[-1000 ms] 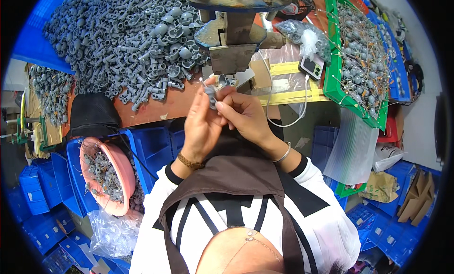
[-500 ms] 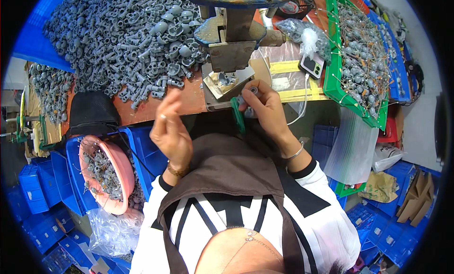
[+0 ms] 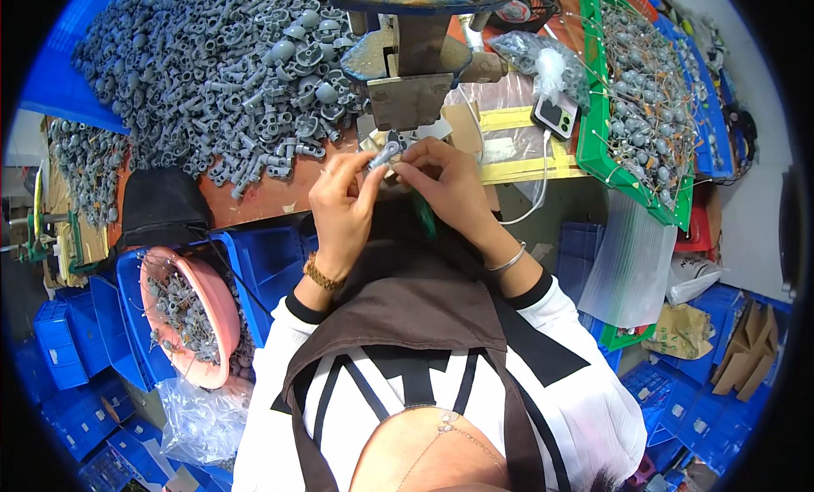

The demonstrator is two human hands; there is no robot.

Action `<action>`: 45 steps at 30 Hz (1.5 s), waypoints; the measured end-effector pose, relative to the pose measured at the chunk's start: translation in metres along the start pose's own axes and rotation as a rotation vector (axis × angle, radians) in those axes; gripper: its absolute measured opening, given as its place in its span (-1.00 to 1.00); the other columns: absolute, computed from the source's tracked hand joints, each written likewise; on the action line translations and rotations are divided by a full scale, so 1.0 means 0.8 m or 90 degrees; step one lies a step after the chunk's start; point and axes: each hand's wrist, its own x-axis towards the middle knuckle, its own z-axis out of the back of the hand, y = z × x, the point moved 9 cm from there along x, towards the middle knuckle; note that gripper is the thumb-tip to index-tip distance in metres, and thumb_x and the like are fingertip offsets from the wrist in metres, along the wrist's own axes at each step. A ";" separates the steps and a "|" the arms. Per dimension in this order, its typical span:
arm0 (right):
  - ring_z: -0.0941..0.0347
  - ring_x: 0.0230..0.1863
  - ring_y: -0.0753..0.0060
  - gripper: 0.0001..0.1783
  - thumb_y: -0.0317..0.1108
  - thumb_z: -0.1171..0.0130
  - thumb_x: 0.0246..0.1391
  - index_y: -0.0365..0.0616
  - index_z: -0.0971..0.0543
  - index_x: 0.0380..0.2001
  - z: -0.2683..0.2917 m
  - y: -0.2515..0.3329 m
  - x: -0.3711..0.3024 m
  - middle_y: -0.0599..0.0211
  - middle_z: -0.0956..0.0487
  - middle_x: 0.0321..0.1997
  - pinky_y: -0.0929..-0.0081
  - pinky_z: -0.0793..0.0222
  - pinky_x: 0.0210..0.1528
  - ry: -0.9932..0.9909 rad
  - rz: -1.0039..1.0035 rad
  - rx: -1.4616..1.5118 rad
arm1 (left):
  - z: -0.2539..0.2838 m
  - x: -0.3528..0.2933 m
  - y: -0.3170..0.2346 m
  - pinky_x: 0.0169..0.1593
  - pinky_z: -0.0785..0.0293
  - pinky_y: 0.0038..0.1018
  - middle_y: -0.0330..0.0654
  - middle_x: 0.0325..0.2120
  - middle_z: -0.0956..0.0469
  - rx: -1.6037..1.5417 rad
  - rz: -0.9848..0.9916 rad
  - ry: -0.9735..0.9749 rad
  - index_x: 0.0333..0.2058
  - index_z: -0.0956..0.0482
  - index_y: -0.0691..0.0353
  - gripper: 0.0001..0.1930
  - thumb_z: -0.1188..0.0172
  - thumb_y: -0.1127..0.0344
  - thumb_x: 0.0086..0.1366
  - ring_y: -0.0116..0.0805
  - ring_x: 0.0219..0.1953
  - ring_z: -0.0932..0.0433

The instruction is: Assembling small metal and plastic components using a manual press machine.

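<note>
Between thumb and fingers my left hand [image 3: 342, 205] pinches a small grey plastic part [image 3: 387, 155] with a ring-shaped end. My right hand [image 3: 445, 180] is just beside it, thumb and fingertips pressed together near the part's right side; whether they hold a piece of their own is hidden. Both hands are at the table's front edge, below the metal head [image 3: 411, 100] of a press. Under that head sits a pale block fixture [image 3: 369, 139], partly covered by my fingers. A green handle-like piece [image 3: 425, 216] shows below my right hand.
A large heap of grey plastic parts [image 3: 229, 76] covers the table's left. On the right are a phone [image 3: 555, 114] with a white cable and a green tray [image 3: 593, 93] of wired grey pieces. A pink basin [image 3: 222, 318] stands at lower left among blue bins [image 3: 263, 267].
My left hand has come up and right from open air and now grips the grey part. My right hand, which held a grey part, has moved slightly left to meet it.
</note>
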 end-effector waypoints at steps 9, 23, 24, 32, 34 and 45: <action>-0.51 -0.55 0.30 -0.87 -0.39 -0.25 -0.10 -0.13 -0.51 -0.60 0.004 0.046 0.002 0.35 -0.57 -0.61 0.39 -0.29 -0.38 -0.128 0.218 -0.493 | -0.024 0.026 0.003 -0.44 -0.31 -0.45 -0.19 -0.53 -0.45 0.049 0.006 0.051 -0.31 -0.64 0.17 -0.81 -0.32 0.46 0.03 -0.34 -0.54 -0.38; -0.51 -0.32 0.52 -0.72 -0.31 -0.03 0.23 -0.24 -0.48 -0.07 0.106 0.186 0.164 0.33 -0.58 -0.30 0.63 -0.41 -0.30 0.020 0.215 0.172 | -0.029 0.029 -0.018 -0.39 -0.37 -0.36 -0.14 -0.52 -0.43 0.163 -0.122 0.045 -0.36 -0.65 0.14 -0.83 -0.29 0.48 0.01 -0.19 -0.47 -0.45; -0.47 -0.33 0.60 -0.64 -0.30 -0.07 0.22 -0.32 -0.44 0.00 0.095 0.232 0.117 0.40 -0.55 -0.32 0.67 -0.38 -0.30 -0.061 0.292 0.048 | -0.026 0.026 -0.017 -0.39 -0.36 -0.37 -0.15 -0.53 -0.42 0.155 -0.121 0.033 -0.36 -0.65 0.14 -0.83 -0.30 0.47 0.01 -0.19 -0.48 -0.45; -0.53 -0.29 0.29 -0.73 -0.31 -0.47 -0.23 -0.11 -0.55 -0.52 0.050 0.206 -0.102 0.31 -0.53 -0.47 0.12 -0.40 0.00 -0.061 0.712 -0.338 | -0.025 0.020 -0.031 -0.38 -0.41 -0.27 -0.13 -0.39 -0.49 0.280 -0.131 0.070 -0.23 -0.58 0.17 -0.77 -0.28 0.34 0.10 -0.11 -0.38 -0.52; -0.56 -0.24 0.30 -0.71 -0.36 -0.46 -0.25 -0.15 -0.59 -0.41 0.080 0.250 -0.088 0.32 -0.60 -0.38 0.30 -0.42 -0.04 -0.083 0.695 -0.364 | -0.014 0.015 -0.024 -0.41 -0.43 -0.20 -0.07 -0.36 -0.53 0.398 -0.138 0.056 -0.20 -0.54 0.20 -0.73 -0.24 0.23 0.15 -0.04 -0.39 -0.55; -0.55 -0.17 -0.01 -0.67 -0.03 -0.21 -0.02 0.00 -0.66 -0.30 0.581 0.098 0.070 0.04 -0.62 -0.25 0.11 -0.45 -0.15 -0.514 -0.257 -0.960 | 0.079 -0.068 -0.011 -0.54 -0.09 -0.63 -0.35 -0.70 -0.34 -0.430 0.085 0.087 -0.29 -0.56 0.35 -0.78 0.00 0.32 0.36 -0.60 -0.65 -0.22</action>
